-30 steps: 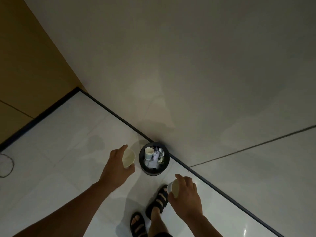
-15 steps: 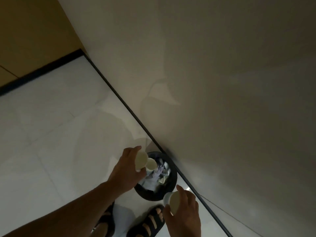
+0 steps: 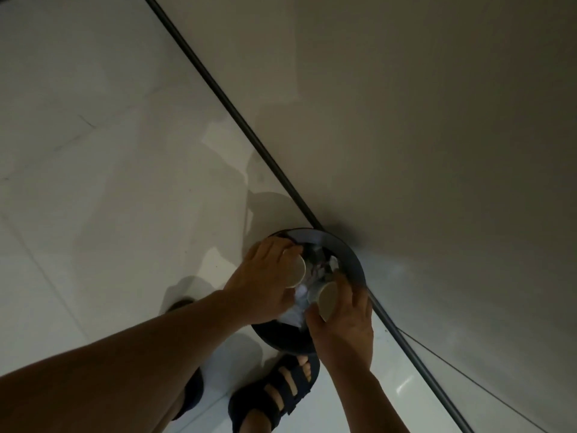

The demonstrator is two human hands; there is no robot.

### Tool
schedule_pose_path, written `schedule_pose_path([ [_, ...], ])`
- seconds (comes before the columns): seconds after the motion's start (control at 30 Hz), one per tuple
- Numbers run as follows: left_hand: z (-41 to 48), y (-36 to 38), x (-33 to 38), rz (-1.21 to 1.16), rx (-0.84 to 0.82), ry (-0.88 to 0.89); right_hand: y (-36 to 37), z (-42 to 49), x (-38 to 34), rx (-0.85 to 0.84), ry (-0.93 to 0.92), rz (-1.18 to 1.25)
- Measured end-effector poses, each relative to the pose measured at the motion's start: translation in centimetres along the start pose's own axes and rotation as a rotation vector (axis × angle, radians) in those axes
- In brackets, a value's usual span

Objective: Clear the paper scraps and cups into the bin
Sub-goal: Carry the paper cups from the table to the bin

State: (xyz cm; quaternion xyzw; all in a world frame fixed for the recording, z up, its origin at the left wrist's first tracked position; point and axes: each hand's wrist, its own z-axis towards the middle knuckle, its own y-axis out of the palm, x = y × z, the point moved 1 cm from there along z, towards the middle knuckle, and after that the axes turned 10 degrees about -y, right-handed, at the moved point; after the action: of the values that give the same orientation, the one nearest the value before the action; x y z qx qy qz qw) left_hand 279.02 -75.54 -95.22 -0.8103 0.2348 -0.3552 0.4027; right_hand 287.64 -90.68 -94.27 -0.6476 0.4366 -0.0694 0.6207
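Left hand (image 3: 265, 276) grips cup 1 (image 3: 295, 271), right hand (image 3: 343, 326) grips cup 2 (image 3: 327, 296), both over the bin (image 3: 352, 257) (paper scraps (image 3: 298, 310) already inside). Remaining: drop the 2 cups.

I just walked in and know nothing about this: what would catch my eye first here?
Two bare hands meet over a round black bin that stands on the pale floor by the wall. The left hand grips a paper cup over the bin's left side, and the right hand grips a second cup over its near right. Crumpled paper lies inside, and a dark sandal stands just below.
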Motion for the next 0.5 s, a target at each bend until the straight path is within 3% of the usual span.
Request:
schedule_pose_path([
  [0.1,-0.5,1.4,-0.7,0.099,0.014,0.024,1.5,-0.1,0.6,0.057,-0.050,-0.038],
  [0.3,-0.8,3.2,-1.7,0.208,0.089,0.131,3.6,-0.7,1.0,0.010,-0.062,-0.279],
  [0.5,-0.7,3.5,-1.9,0.249,0.047,0.142,4.3,-0.7,1.3,-0.057,-0.033,-0.276],
])
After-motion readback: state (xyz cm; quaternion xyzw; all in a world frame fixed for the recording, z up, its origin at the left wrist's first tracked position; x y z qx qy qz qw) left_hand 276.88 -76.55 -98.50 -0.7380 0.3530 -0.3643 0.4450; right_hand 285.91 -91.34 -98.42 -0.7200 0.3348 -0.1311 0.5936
